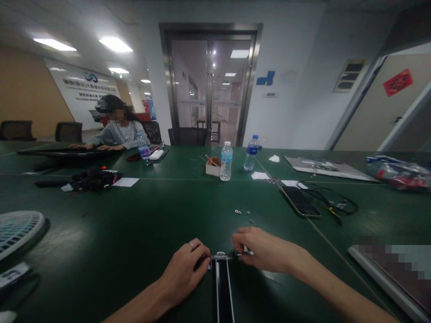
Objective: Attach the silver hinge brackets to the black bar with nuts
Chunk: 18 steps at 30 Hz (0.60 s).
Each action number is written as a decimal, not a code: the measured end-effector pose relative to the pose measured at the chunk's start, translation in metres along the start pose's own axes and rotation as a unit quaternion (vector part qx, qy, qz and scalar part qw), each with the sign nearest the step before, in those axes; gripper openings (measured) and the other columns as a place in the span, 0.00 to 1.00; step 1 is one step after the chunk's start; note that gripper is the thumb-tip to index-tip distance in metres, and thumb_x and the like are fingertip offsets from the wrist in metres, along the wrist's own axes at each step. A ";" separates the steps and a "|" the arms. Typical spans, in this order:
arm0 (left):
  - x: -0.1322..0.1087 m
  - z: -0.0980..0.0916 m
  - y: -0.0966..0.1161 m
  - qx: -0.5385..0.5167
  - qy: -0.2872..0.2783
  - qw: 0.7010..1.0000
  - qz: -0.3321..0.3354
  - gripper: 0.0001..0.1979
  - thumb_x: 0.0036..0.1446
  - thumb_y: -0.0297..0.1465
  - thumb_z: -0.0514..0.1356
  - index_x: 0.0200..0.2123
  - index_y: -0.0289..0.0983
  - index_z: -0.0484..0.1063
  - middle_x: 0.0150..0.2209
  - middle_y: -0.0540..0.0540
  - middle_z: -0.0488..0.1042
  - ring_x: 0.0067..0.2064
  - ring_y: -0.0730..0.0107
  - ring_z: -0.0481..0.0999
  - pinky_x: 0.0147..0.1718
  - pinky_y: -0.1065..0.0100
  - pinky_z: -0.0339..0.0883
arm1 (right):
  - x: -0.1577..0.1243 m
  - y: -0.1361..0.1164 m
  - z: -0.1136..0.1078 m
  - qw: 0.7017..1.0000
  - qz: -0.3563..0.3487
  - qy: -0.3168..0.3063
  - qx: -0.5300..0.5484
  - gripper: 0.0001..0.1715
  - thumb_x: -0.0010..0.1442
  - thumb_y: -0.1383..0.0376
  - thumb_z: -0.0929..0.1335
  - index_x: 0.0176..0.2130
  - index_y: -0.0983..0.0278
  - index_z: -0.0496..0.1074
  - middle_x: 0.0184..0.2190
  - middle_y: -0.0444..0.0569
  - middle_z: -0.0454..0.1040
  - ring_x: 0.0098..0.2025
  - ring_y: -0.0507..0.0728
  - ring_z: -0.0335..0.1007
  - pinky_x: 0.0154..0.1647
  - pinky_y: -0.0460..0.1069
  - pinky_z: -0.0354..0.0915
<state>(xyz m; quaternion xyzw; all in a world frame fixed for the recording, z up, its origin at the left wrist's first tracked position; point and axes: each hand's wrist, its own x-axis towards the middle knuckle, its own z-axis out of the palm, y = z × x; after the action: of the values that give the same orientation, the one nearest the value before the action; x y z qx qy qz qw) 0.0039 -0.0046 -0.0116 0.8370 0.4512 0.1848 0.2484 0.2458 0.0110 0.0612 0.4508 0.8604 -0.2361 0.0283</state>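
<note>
A long black strip with shiny metal edges [224,291] runs from the near edge of the view to between my hands. Across its far end lies a thin metal crosspiece [220,257]. My left hand [186,267], a ring on one finger, is closed with its fingertips at the left end of that crosspiece. At the right end, my right hand [259,249] is closed in a pinch; a small pale bit shows at its fingertips, too small to name. Beyond my right hand lie several small ring-shaped nuts [238,211].
A phone [301,201] and a black cable [340,202] lie to the right, near a laptop-like slab [390,282]. Bottles [226,162] and a small box [213,168] stand ahead. At left are a white-rimmed fan [38,220] and a seated person [124,130] across the table.
</note>
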 end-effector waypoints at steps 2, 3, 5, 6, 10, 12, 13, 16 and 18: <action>0.000 0.000 0.001 -0.001 -0.003 1.000 0.003 0.09 0.63 0.30 0.52 0.41 0.39 0.71 0.40 0.47 0.69 0.38 0.66 0.69 0.35 0.67 0.65 | -0.001 -0.001 0.000 1.000 0.007 -0.013 0.003 0.04 0.56 0.68 0.68 0.35 0.64 0.68 0.37 0.46 0.67 0.35 0.53 0.63 0.29 0.45 0.55; 0.000 0.000 0.001 -0.002 -0.003 1.000 0.004 0.09 0.63 0.30 0.52 0.41 0.39 0.71 0.40 0.47 0.69 0.38 0.66 0.69 0.35 0.67 0.65 | -0.002 -0.002 0.000 1.000 0.006 -0.018 0.003 0.05 0.55 0.68 0.68 0.35 0.64 0.69 0.38 0.46 0.67 0.35 0.53 0.63 0.29 0.45 0.54; 0.001 0.000 0.001 -0.002 0.001 1.000 0.004 0.09 0.63 0.30 0.51 0.40 0.38 0.71 0.40 0.47 0.69 0.38 0.66 0.69 0.35 0.67 0.66 | -0.003 -0.002 0.000 1.000 0.000 -0.029 0.004 0.06 0.54 0.68 0.70 0.35 0.64 0.69 0.38 0.46 0.66 0.35 0.53 0.63 0.28 0.44 0.54; 0.001 0.000 0.002 -0.003 0.003 1.000 0.004 0.09 0.63 0.30 0.51 0.40 0.38 0.71 0.40 0.47 0.69 0.38 0.66 0.69 0.35 0.67 0.66 | -0.003 -0.001 0.000 0.999 -0.005 -0.035 0.005 0.06 0.53 0.68 0.70 0.34 0.64 0.69 0.38 0.46 0.66 0.35 0.52 0.62 0.28 0.44 0.54; 0.000 0.000 0.001 -0.005 0.002 1.000 0.003 0.09 0.63 0.31 0.51 0.40 0.38 0.71 0.41 0.47 0.69 0.38 0.67 0.69 0.35 0.68 0.66 | 0.000 0.001 0.002 0.999 -0.014 -0.050 0.009 0.08 0.51 0.68 0.72 0.33 0.65 0.71 0.36 0.45 0.66 0.34 0.51 0.62 0.28 0.44 0.54; 0.000 0.000 0.001 -0.003 0.000 1.000 0.004 0.09 0.63 0.31 0.51 0.40 0.38 0.71 0.41 0.47 0.68 0.38 0.67 0.69 0.35 0.68 0.66 | 0.002 0.002 0.003 0.998 -0.004 -0.054 0.013 0.09 0.51 0.67 0.72 0.34 0.65 0.71 0.37 0.46 0.65 0.34 0.51 0.62 0.28 0.44 0.55; 0.000 0.000 0.001 -0.002 0.000 1.000 0.005 0.09 0.63 0.31 0.51 0.40 0.38 0.71 0.41 0.47 0.68 0.38 0.67 0.69 0.35 0.68 0.66 | 0.003 0.002 0.004 0.998 0.000 -0.055 0.015 0.09 0.51 0.66 0.72 0.34 0.65 0.72 0.37 0.46 0.65 0.34 0.51 0.62 0.28 0.44 0.55; 0.000 -0.001 0.002 -0.003 -0.002 1.000 0.005 0.09 0.63 0.30 0.51 0.40 0.38 0.71 0.40 0.47 0.68 0.38 0.67 0.69 0.35 0.68 0.66 | 0.005 0.004 0.006 0.998 0.006 -0.048 0.026 0.13 0.51 0.64 0.72 0.37 0.65 0.71 0.38 0.46 0.65 0.35 0.52 0.62 0.28 0.44 0.56; 0.000 -0.001 0.001 -0.005 -0.002 1.000 0.006 0.09 0.63 0.31 0.51 0.40 0.38 0.71 0.41 0.47 0.68 0.38 0.67 0.69 0.35 0.68 0.66 | 0.006 0.006 0.008 0.998 -0.001 -0.044 0.035 0.14 0.51 0.63 0.72 0.39 0.65 0.71 0.38 0.46 0.65 0.35 0.52 0.62 0.28 0.44 0.57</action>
<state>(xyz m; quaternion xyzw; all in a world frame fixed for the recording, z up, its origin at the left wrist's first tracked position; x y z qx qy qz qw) 0.0041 -0.0046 -0.0103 0.8386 0.4449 0.1865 0.2529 0.2457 0.0147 0.0509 0.4395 0.8503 -0.2853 0.0500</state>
